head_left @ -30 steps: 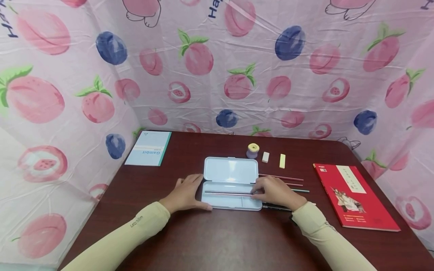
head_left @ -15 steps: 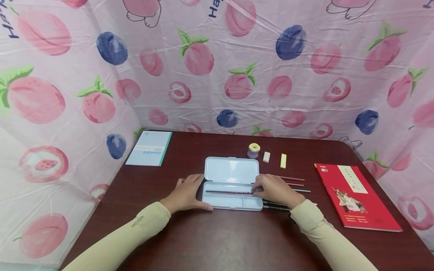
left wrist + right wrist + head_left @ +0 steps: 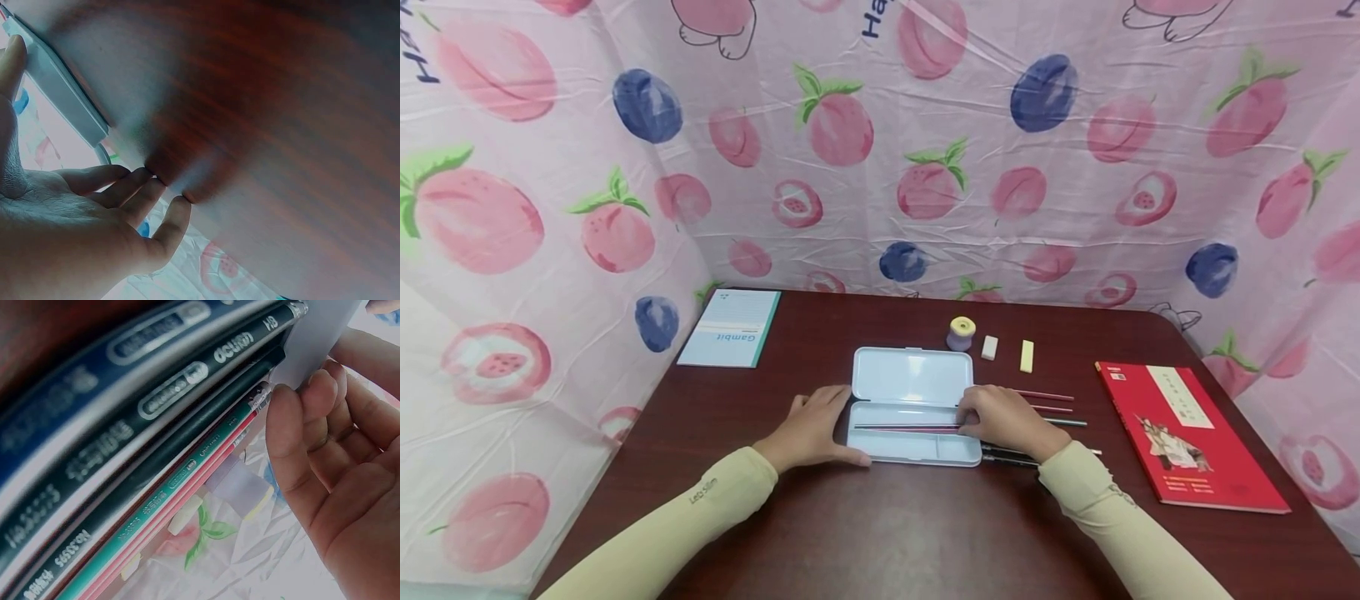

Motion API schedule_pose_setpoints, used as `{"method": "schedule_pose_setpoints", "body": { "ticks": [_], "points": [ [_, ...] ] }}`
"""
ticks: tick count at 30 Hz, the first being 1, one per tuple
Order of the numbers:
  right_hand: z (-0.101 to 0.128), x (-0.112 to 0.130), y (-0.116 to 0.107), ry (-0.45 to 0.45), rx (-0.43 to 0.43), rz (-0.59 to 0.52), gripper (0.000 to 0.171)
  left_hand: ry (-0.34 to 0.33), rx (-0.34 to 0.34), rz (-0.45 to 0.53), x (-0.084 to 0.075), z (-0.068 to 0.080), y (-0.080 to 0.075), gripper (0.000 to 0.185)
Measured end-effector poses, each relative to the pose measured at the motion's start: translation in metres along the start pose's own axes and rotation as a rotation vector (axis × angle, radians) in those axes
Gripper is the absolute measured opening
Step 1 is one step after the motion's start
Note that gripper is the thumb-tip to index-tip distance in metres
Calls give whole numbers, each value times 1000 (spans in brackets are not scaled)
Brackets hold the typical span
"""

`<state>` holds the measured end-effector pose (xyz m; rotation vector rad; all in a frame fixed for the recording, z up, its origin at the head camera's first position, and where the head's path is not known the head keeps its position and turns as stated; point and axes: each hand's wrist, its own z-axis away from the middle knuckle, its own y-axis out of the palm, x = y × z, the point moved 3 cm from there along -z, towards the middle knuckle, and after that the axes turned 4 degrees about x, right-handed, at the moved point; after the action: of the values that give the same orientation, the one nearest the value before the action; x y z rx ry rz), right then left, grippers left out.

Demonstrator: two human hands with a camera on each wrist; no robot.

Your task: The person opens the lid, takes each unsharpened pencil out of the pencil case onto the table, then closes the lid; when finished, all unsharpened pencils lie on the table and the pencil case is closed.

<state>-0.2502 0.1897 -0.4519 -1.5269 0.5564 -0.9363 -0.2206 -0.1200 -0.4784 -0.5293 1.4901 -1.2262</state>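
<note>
A light-blue pencil case [image 3: 887, 450] lies with its lid [image 3: 913, 375] folded back in the head view. Inside its tray is a thin dark-pink pencil [image 3: 895, 428], whose right end my right hand [image 3: 1007, 418] pinches. The left hand [image 3: 808, 429] rests at the case's left end, thumb by the near corner and fingers spread. In the left wrist view, that hand's fingertips touch the table and the thumb lies over the case [image 3: 62, 87]. The right wrist view shows curled right fingers [image 3: 287, 425] close by the case, beside green, red and dark-blue pencils [image 3: 181, 478].
Right of the case lie red pencils [image 3: 1045, 395], a green pencil [image 3: 1067, 422] and black pencils [image 3: 1007, 455]. Behind stand a yellow-and-purple spool-shaped object [image 3: 960, 333], a white eraser [image 3: 989, 347] and a yellow block [image 3: 1026, 356]. A Gambit notebook [image 3: 730, 329] and red book [image 3: 1187, 437] flank them.
The pencil in the tray shows a pinker side than before and has shifted slightly towards the near side at its left end. Both hands stay almost where they were.
</note>
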Motion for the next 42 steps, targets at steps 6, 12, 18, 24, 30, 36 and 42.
{"method": "schedule_pose_setpoints", "body": {
  "ticks": [6,12,18,24,30,36,42],
  "points": [
    [1,0,-1,19,-4,-22,15,6,3,4,-2,1,-1,129],
    [2,1,-1,35,-16,-18,16,6,4,5,-3,1,-2,129],
    [5,1,1,40,-40,-32,14,5,8,5,-1,1,0,129],
    [9,2,0,1,-106,10,13,7,2,2,-1,1,0,129],
    [16,2,0,-44,-179,59,11,6,-1,2,-1,1,1,129],
    [25,-2,-1,-61,-231,94,13,3,-1,-7,-1,1,1,129],
    [40,-10,-7,-23,-272,99,17,-2,-4,-11,-1,1,0,129]
  ]
}}
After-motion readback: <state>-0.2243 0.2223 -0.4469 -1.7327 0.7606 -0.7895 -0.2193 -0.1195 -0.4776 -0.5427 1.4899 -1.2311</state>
